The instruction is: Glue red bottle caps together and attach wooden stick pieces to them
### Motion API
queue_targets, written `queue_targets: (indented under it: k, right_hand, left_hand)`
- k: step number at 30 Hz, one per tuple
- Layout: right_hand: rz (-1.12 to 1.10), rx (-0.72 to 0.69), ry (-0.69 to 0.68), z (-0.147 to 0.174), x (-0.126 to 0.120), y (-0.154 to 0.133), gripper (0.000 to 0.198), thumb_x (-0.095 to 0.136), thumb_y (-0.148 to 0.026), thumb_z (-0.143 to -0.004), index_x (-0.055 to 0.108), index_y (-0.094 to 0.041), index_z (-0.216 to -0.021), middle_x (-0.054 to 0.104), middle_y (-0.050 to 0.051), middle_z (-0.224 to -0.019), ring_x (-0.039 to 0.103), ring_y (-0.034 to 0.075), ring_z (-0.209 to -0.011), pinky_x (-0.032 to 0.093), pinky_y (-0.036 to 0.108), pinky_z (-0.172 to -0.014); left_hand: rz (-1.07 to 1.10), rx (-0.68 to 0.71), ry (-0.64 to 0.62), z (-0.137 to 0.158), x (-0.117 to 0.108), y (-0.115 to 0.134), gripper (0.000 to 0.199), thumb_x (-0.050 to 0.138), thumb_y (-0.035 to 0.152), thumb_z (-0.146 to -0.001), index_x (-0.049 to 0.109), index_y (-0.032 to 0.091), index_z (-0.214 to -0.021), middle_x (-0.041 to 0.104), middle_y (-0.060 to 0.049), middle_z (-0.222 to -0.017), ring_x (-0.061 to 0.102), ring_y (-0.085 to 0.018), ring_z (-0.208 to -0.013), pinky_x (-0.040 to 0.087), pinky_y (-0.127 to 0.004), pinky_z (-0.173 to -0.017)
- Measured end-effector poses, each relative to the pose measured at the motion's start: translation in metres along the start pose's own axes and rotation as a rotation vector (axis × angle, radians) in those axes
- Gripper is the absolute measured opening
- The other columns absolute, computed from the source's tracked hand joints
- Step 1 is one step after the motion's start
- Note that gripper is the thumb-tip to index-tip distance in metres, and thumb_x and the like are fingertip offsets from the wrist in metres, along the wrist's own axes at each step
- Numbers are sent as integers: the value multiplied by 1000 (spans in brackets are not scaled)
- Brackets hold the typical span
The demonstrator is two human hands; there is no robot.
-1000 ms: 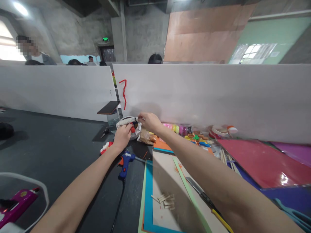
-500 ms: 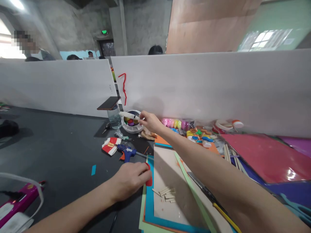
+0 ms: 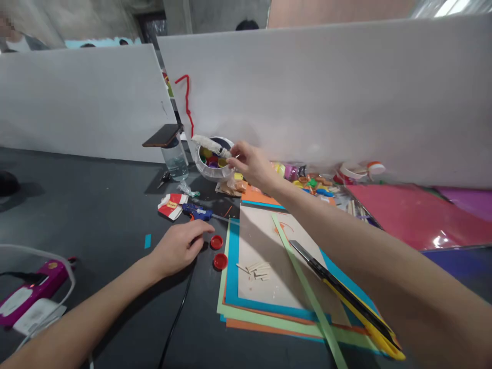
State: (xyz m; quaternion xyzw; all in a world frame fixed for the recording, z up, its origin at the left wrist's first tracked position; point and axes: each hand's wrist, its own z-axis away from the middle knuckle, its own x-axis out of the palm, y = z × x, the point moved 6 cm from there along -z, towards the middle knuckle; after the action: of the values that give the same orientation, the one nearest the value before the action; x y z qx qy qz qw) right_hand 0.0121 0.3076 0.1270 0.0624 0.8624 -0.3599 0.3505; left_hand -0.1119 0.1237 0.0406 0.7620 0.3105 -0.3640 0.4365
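Observation:
My left hand (image 3: 182, 246) is open over the dark table, fingers stretched. Just right of its fingertips lie two red caps (image 3: 217, 242), apart from the hand. Farther off, my right hand (image 3: 250, 161) pinches the end of a pale, rough-textured handle (image 3: 209, 145). It spans a white round basket (image 3: 209, 171) that holds several coloured caps and appears tilted. Beyond my left hand are a blue glue gun (image 3: 197, 210) and a red-and-white piece (image 3: 172, 206). Short wooden stick pieces (image 3: 260, 270) rest on a cream sheet (image 3: 265, 230).
A yellow-and-black utility knife (image 3: 342, 294) and a pale green strip (image 3: 303, 282) lie across stacked coloured sheets. A water bottle (image 3: 176, 162) with a dark slab (image 3: 163, 135) on top stands near the white partition (image 3: 307, 92). At left is a magenta power strip (image 3: 36, 292).
My left hand has let go of the red caps and drawn back left. My right hand has shifted the basket slightly right and up from beside the bottle. The view has tilted down.

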Motion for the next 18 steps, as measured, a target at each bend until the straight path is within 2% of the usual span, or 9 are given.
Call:
queue_targets:
  k: [3,4,7,9,12,14,16,18]
  right_hand:
    - [23,-68,31,19,-21,-12,8,59,-23,-89,53,-18,-92,66,2,-83,60,16,-76,42,28,-72]
    - [68,-132,56,28,-27,-18,8,59,-24,-89,53,-19,-90,65,2,-81,58,15,-73,42,27,-69]
    - [173,-321,99,63,-40,-37,4,56,-23,-94,54,-20,-92,65,2,-82,59,14,-70,43,26,-65]
    - [204,-418,142,86,-45,-49,4,52,-21,-97,54,-20,-94,68,4,-88,63,16,-76,47,27,-67]
    - [218,-538,140,114,-48,-66,4,51,-17,-98,52,-21,-99,69,6,-96,66,17,-88,54,33,-82]
    - [245,-604,120,129,-47,-76,8,51,-13,-97,52,-21,-99,70,6,-95,66,17,-88,52,40,-96]
    - [267,-643,109,140,-46,-84,12,51,-9,-95,52,-20,-100,70,6,-96,66,17,-88,49,43,-103]
    - [284,-648,97,148,-46,-88,15,50,-6,-94,53,-19,-101,71,8,-98,67,17,-90,49,42,-104]
  left_hand:
    - [-42,-3,202,-7,-20,-3,24,45,16,-93,65,20,-105,73,-5,-98,69,-17,-87,54,-29,-78]
    - [-41,-19,274,-9,-26,-4,22,45,18,-94,64,20,-106,72,-6,-98,68,-17,-87,54,-30,-77]
    - [45,-134,464,-16,-39,-13,20,53,25,-92,62,20,-109,68,-7,-101,66,-18,-90,54,-31,-79]
    - [189,-240,546,-21,-42,-22,26,60,30,-89,59,21,-113,65,-6,-105,65,-19,-93,54,-33,-84]
    - [444,-328,595,-28,-35,-28,41,65,37,-86,51,21,-121,62,-9,-116,64,-21,-104,54,-36,-90]
    - [564,-310,577,-33,-28,-24,48,67,38,-85,46,22,-125,59,-11,-125,61,-23,-115,53,-37,-95]
    - [598,-267,566,-36,-23,-16,49,66,37,-86,44,24,-127,57,-11,-131,60,-22,-119,52,-35,-97]
    - [562,-256,595,-34,-21,-11,49,66,35,-86,43,24,-128,58,-11,-129,62,-21,-114,54,-34,-95]
